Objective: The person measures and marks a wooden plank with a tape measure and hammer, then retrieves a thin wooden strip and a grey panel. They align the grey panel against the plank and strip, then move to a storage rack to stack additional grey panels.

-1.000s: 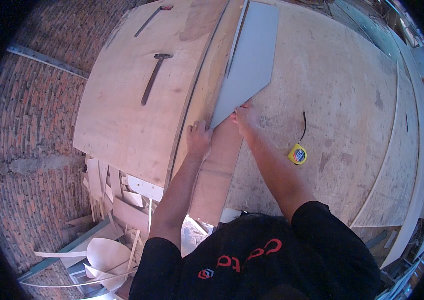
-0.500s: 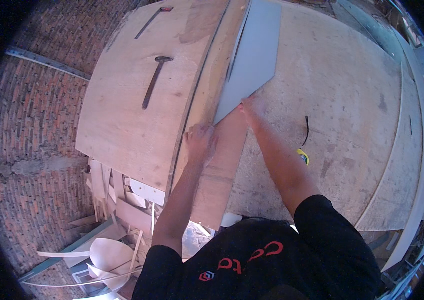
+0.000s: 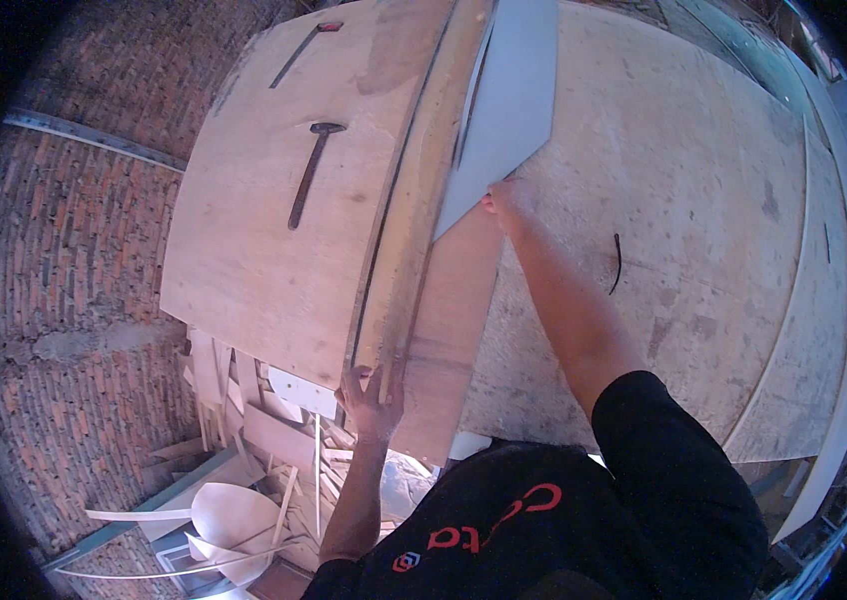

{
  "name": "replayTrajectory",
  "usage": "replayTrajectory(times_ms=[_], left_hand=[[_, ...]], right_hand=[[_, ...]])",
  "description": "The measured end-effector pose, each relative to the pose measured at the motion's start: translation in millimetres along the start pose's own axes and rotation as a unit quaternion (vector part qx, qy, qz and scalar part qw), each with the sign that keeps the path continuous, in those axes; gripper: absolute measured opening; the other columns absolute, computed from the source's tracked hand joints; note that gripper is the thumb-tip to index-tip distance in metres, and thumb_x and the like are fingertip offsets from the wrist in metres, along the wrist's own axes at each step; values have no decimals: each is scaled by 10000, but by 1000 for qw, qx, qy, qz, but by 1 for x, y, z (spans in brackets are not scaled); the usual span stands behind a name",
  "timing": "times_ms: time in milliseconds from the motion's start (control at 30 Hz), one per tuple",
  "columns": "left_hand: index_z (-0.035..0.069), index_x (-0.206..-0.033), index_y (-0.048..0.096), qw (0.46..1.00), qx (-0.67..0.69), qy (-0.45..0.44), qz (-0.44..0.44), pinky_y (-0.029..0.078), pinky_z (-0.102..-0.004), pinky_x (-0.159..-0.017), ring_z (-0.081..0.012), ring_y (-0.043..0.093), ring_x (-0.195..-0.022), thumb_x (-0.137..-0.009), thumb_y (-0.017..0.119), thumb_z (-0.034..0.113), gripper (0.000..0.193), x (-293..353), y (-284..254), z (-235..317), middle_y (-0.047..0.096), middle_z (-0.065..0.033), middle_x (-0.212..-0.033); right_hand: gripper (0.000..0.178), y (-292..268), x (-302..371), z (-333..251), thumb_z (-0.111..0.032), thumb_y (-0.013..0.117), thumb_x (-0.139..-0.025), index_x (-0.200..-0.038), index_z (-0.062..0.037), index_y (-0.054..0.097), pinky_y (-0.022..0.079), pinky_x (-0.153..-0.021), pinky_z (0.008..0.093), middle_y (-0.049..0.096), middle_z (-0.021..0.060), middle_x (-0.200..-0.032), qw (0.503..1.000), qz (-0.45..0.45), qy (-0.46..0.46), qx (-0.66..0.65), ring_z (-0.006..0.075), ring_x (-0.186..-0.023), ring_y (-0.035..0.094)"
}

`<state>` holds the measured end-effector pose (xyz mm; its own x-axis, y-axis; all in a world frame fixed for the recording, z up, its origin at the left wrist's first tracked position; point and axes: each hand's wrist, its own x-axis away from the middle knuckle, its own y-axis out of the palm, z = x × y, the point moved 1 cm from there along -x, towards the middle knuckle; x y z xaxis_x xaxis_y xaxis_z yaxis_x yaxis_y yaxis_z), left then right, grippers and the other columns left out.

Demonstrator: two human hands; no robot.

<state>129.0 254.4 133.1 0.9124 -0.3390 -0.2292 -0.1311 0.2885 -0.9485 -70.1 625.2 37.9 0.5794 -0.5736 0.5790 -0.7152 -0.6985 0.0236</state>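
The 2 hands were well apart: the right hand (image 3: 506,196) had its fingertips at the slanted near edge of the pale grey panel (image 3: 511,105), while the left hand (image 3: 372,402) lay at the near end of the long yellowish strip (image 3: 410,230). Whether either was firmly clamped, I could not tell, since the fingertips were partly hidden. The panel lay lengthwise just right of the strip, its near part over the reddish-brown board (image 3: 454,320), with a narrow dark gap showing along its left side. As I judged it, good work here called for light, steady right fingers, enough to keep the panel from swivelling but not to lift its corner, and for a left hand that felt the strip's end squarely without nudging it sideways. That gap deserved a look along its whole length, because a slight turn at the near edge would have widened it farther off. The 2 hammers (image 3: 314,178) (image 3: 306,55) on the left plywood sheet (image 3: 234,240) were best left clear of the forearms.
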Motion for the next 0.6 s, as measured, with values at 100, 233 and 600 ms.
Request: replayTrajectory(times_ms=[100, 233, 600], left_hand=[[117, -990, 685, 1000, -1, -4, -10, 325, -439, -857, -239, 505, -1004, -690, 750, 250, 335, 14, -4, 1, 519, -79, -1048], [155, -1017, 691, 1000, -5, -15, -17, 340, -433, -869, -235, 519, -987, -690, 759, 213, 339, 32, -5, 6, 523, -57, -1052], [110, -1013, 696, 999, -32, -2, -8, 306, -418, -859, -211, 506, -1030, -669, 751, 267, 382, 47, -11, 7, 538, -66, -1091]], right_hand=[[222, 1, -13, 0, 13, 580, -833, -1036, 100, 559, 598, -613, 340, 645, 192, -934, 1000, 6, -1, 9, 266, -734, 687], [225, 5, -14, -5, 5, 571, -828, -1037, 90, 565, 599, -634, 354, 644, 189, -937, 999, -30, 35, 7, 274, -732, 681], [217, 10, -35, -9, -42, 538, -857, -1016, 101, 576, 603, -610, 337, 646, 197, -940, 997, -46, 30, 49, 269, -721, 680]])
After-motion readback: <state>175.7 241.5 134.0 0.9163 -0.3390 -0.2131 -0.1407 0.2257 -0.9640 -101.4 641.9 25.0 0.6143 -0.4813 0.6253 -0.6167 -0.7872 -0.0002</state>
